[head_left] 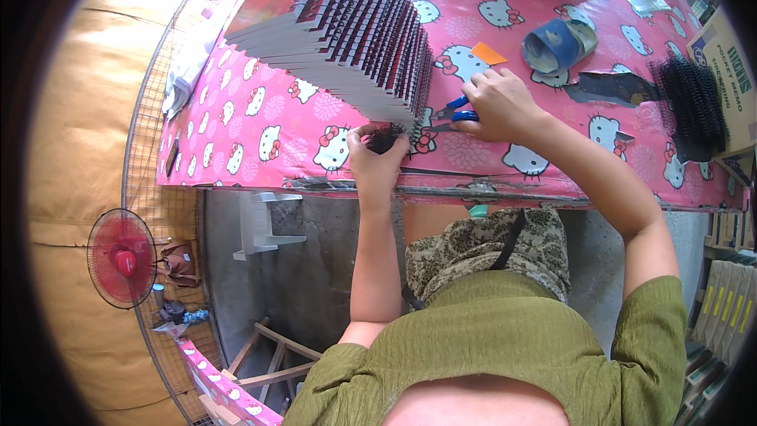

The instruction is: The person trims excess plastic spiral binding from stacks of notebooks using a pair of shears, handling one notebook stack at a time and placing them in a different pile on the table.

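A tall stack of spiral-bound notepads [367, 39] rests on the table, its dark coils facing right and its white page edges facing me. At the stack's near end, my left hand [374, 164] is closed, with thumb and fingers around a black binding coil [385, 139]. The coil's far end merges with the stack, so I cannot tell if it is threaded through a pad. My right hand [506, 107] grips blue-handled pliers [464, 116]. Their jaws point left, close to the coil and the stack's corner.
A pink patterned cloth covers the table [473, 154]. Right of the stack lie an orange paper piece [489, 54], a blue roll [558, 46] and a dark sheet [611, 88]. Black coils [690, 106] are heaped by a cardboard box [733, 71]. A red fan [122, 259] stands at left.
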Motion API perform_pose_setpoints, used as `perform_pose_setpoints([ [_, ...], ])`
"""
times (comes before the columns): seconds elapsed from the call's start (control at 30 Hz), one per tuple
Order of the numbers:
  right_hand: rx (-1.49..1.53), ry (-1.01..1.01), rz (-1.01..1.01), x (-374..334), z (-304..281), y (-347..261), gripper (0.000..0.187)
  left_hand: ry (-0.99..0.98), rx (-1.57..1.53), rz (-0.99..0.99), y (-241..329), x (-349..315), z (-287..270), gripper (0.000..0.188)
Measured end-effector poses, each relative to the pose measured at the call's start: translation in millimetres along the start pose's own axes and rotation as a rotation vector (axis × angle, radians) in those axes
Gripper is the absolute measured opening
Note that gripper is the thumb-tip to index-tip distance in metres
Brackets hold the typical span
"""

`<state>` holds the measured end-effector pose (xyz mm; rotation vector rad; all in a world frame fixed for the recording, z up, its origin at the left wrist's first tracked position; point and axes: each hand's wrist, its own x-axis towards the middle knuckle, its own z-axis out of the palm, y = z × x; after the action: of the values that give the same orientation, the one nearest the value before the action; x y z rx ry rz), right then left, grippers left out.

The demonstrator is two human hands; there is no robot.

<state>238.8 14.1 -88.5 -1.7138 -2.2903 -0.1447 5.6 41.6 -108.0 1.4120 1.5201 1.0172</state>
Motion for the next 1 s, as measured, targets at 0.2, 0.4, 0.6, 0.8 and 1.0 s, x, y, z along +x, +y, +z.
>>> perform_pose_setpoints([
  [0.2,0.001,-0.019,-0.025,12,5,-10,0.053,0.005,0.074,0.115,5,-7,7,0.057],
  [0.4,0.087,-0.270,0.086,17,-10,-16,0.046,0.041,0.203,0.214,15,-13,8,0.053],
  [0.6,-0.096,0.097,-0.119,10,8,2,0.053,0.045,0.236,0.207,9,-11,8,0.050],
  [0.8,0.060,-0.486,0.072,30,-24,-22,0.054,0.047,0.328,0.300,10,-16,14,0.048],
  [1.0,0.033,-0.426,0.220,12,-23,-5,0.067,-0.050,0.359,0.284,11,-15,9,0.044],
])
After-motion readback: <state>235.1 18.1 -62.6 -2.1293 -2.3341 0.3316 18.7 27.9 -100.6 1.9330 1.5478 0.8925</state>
